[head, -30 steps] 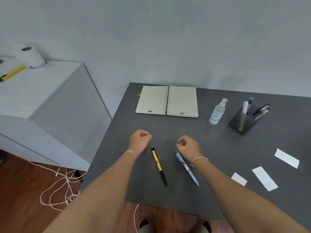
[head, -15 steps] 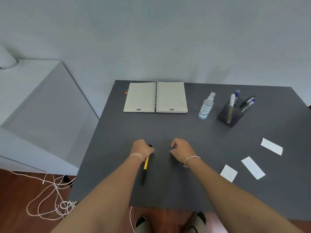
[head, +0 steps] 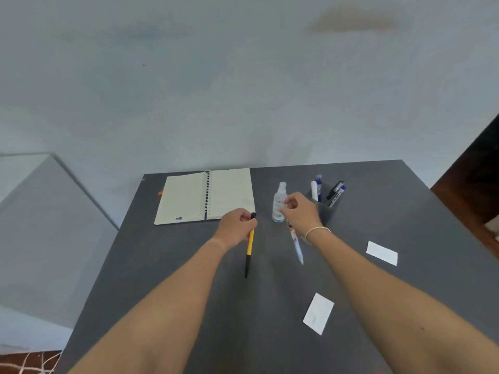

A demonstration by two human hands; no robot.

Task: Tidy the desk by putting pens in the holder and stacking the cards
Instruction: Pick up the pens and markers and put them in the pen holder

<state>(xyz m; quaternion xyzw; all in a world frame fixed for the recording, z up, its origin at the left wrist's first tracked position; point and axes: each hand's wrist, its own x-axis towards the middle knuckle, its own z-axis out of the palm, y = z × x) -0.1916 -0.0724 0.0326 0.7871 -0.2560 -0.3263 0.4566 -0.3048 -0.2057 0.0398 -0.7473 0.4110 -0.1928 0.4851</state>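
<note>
Pens held one per hand above the middle of the grey tabletop point(head: 167, 265). Left hand point(head: 237, 226) closed around the upper part of a yellow pen with black ends point(head: 249, 245), barrel hanging down toward the near edge, lower tip close to the surface; touching or not, cannot tell. Right hand point(head: 299, 211) pinching the top of a pale blue pen point(head: 296, 245), barrel slanting down and toward the near edge, clear of the surface. Dark pen holder point(head: 328, 211) near the far edge, toward the far right corner, just beyond the right hand, partly hidden by it, with several pens point(head: 318, 187) standing in it. Clear spray bottle point(head: 279, 201) upright just left of the holder, partly behind the right fingers. Open spiral notebook point(head: 205, 197) flat against the far edge, left of the bottle. Two white cards lying flat and well apart: one card point(head: 382, 253) toward the right edge, another card point(head: 318, 313) nearer the near edge, between the forearms. Thin white band point(head: 317, 230) around the right wrist.
</note>
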